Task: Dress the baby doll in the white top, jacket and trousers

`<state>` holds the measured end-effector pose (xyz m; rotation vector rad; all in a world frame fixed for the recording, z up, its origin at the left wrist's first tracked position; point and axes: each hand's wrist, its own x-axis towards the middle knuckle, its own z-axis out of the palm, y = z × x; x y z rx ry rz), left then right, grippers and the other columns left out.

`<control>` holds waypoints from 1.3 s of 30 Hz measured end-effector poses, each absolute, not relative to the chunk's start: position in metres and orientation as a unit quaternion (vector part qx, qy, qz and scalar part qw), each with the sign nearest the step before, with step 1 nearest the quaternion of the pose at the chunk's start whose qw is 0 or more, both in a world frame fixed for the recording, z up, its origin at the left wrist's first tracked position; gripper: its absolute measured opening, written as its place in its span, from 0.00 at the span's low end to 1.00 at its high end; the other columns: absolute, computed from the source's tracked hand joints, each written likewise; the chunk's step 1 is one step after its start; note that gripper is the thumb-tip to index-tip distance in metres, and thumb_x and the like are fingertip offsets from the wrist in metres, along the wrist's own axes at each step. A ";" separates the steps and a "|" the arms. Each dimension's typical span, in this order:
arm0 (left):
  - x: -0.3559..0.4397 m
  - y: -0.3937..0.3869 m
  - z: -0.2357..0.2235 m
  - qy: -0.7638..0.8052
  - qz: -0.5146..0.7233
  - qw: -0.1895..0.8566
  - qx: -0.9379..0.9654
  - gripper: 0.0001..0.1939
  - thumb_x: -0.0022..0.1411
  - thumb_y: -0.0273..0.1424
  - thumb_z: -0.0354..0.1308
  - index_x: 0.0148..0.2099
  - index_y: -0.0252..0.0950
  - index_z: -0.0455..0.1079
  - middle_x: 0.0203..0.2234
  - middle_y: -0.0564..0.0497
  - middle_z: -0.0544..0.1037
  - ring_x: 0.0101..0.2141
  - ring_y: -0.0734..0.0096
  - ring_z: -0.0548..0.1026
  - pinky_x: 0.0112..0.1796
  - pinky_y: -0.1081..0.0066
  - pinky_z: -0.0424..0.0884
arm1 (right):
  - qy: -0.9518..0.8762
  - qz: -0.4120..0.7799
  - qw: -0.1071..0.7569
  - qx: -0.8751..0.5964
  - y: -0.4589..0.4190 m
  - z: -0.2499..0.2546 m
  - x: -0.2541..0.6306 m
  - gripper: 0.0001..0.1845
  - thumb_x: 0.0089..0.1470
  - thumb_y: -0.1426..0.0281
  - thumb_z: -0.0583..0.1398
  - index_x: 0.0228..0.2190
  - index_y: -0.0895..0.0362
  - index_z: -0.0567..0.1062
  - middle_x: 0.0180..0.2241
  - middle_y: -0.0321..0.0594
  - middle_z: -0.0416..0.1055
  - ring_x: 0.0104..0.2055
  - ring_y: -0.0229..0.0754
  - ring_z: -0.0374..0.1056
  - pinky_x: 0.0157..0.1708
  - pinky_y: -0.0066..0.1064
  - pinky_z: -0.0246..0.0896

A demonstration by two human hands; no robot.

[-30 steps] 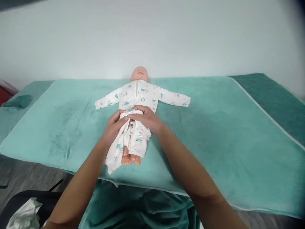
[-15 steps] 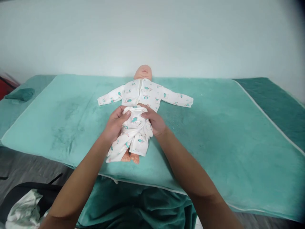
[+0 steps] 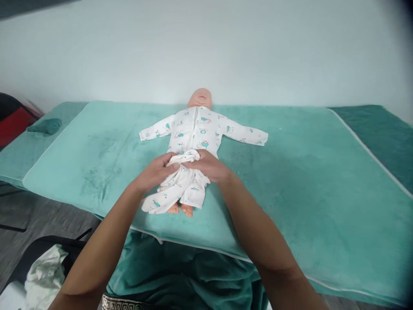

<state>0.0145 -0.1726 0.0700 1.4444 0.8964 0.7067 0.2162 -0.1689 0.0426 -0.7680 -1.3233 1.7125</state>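
Note:
A baby doll (image 3: 200, 99) lies on its back on a green cover, head toward the wall, in a white printed long-sleeved top (image 3: 193, 129) with both sleeves spread out. White printed pants (image 3: 183, 181) are bunched over its lower body. My left hand (image 3: 158, 172) grips the gathered waist of the pants on the left side, thumb on top. My right hand (image 3: 209, 165) pinches the same waist from the right. One pant leg trails flat to the left, while the doll's bare feet (image 3: 180, 209) show below the cloth. The doll's legs are mostly hidden.
The green cover (image 3: 306, 193) spreads over a long bed or table against a white wall (image 3: 226, 51). At lower left a black chair (image 3: 32, 262) holds a crumpled pale green cloth (image 3: 47, 275). A dark green cushion (image 3: 45, 126) and a red-and-black seat (image 3: 16, 125) are at far left.
Both hands have bunched the pants' waist more tightly, and its top edge is folded into a roll. The trailing pant leg has shifted slightly. The view has moved a little left.

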 end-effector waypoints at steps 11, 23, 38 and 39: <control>0.031 -0.170 0.066 0.446 0.413 0.593 0.528 0.21 0.55 0.46 0.69 0.43 0.36 0.73 0.32 0.53 0.78 0.31 0.71 0.74 0.33 0.73 0.69 | -0.626 0.663 0.293 -0.289 -0.169 0.049 0.223 0.22 0.43 0.58 0.74 0.38 0.58 0.83 0.37 0.38 0.81 0.40 0.45 0.75 0.39 0.33 0.70; 0.025 -0.166 0.063 0.393 0.334 0.676 0.527 0.29 0.49 0.43 0.75 0.49 0.31 0.77 0.36 0.45 0.83 0.34 0.63 0.79 0.36 0.69 0.72 | -0.397 0.755 0.455 -0.258 -0.166 0.033 0.209 0.27 0.47 0.54 0.72 0.42 0.59 0.80 0.34 0.42 0.81 0.36 0.45 0.77 0.38 0.33 0.72; 0.031 -0.226 0.076 0.449 0.491 0.606 0.436 0.25 0.59 0.47 0.66 0.50 0.32 0.77 0.35 0.46 0.83 0.37 0.60 0.80 0.37 0.68 0.74 | -0.614 0.656 0.359 -0.251 -0.167 0.043 0.215 0.23 0.50 0.57 0.70 0.43 0.58 0.75 0.38 0.37 0.75 0.39 0.41 0.70 0.39 0.30 0.65; 0.030 -0.235 0.075 0.455 0.502 0.609 0.414 0.25 0.59 0.46 0.67 0.50 0.32 0.77 0.35 0.46 0.83 0.37 0.59 0.81 0.37 0.67 0.75 | -0.651 0.625 0.335 -0.270 -0.168 0.046 0.214 0.22 0.51 0.57 0.69 0.41 0.58 0.75 0.37 0.36 0.74 0.39 0.40 0.69 0.38 0.30 0.63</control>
